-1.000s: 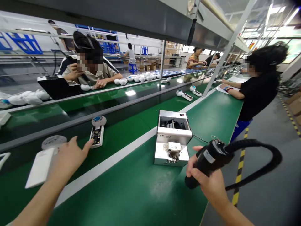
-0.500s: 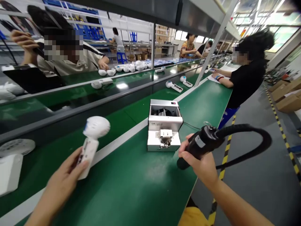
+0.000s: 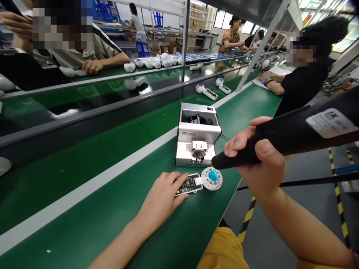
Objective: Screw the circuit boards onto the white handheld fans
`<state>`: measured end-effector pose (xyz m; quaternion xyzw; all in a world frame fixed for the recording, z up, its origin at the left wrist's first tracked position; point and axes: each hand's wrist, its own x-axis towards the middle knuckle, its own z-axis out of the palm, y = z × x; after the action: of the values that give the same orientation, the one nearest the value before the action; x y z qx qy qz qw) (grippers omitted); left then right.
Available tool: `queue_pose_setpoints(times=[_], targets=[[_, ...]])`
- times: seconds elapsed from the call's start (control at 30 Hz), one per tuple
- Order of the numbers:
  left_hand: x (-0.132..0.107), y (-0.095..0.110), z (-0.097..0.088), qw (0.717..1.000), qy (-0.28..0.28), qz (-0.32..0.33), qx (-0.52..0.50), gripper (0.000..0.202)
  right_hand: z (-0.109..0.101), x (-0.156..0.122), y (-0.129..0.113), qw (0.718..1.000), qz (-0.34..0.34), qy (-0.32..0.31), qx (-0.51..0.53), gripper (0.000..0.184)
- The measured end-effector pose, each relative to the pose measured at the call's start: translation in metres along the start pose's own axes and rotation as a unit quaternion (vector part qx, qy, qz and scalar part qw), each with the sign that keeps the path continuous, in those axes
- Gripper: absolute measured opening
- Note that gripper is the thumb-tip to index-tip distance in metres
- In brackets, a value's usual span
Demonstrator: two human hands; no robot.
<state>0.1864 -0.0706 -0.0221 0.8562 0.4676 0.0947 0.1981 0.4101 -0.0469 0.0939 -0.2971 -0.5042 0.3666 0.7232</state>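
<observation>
Green, smooth tabletop (image 3: 179, 228), bounded by a white strip on the left and a bare edge on the right. Near that right edge, a silver, box-shaped metal machine (image 3: 196, 129). Above the same edge, a black, cylindrical tool (image 3: 291, 129), wrapped in the right hand (image 3: 265, 168), tip now swung round to near the machine's front corner; contact impossible to tell. Just lowered from mid-air to the tabletop in front of the machine: a white, round-headed plastic device (image 3: 198, 181), handle pinched between left hand (image 3: 165, 190) thumb and fingers, apparently steadied there, circuit board (image 3: 188, 184) and blue disc (image 3: 212, 176) upward.
</observation>
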Motion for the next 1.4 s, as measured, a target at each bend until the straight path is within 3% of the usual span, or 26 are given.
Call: queue_pose_setpoints(times=[0.17,0.4,0.57,0.77,1.0,1.4], targets=[[0.009,0.008,0.005,0.999,-0.013,0.009,0.044,0.051,0.019,0.004,0.008,1.000,-0.014,-0.012,0.004,0.025],[0.003,-0.003,0.018,0.999,0.049,0.005,-0.021,0.051,0.030,0.014,0.026,0.999,-0.034,-0.008,-0.031,0.025],[0.003,-0.002,0.018,0.997,0.061,0.002,-0.046,0.050,0.028,0.010,0.024,0.999,0.002,-0.028,-0.034,0.024],[0.005,0.000,0.018,0.998,0.050,0.002,-0.047,0.050,0.018,-0.022,0.021,0.991,0.050,-0.124,-0.014,0.028],[0.005,0.001,0.017,0.998,0.048,0.004,-0.046,0.050,0.019,-0.027,0.039,0.995,0.047,-0.089,-0.005,0.031],[0.006,0.000,0.022,0.997,0.065,0.013,-0.039,0.053,0.025,-0.025,0.062,0.992,0.059,-0.106,0.023,0.023]])
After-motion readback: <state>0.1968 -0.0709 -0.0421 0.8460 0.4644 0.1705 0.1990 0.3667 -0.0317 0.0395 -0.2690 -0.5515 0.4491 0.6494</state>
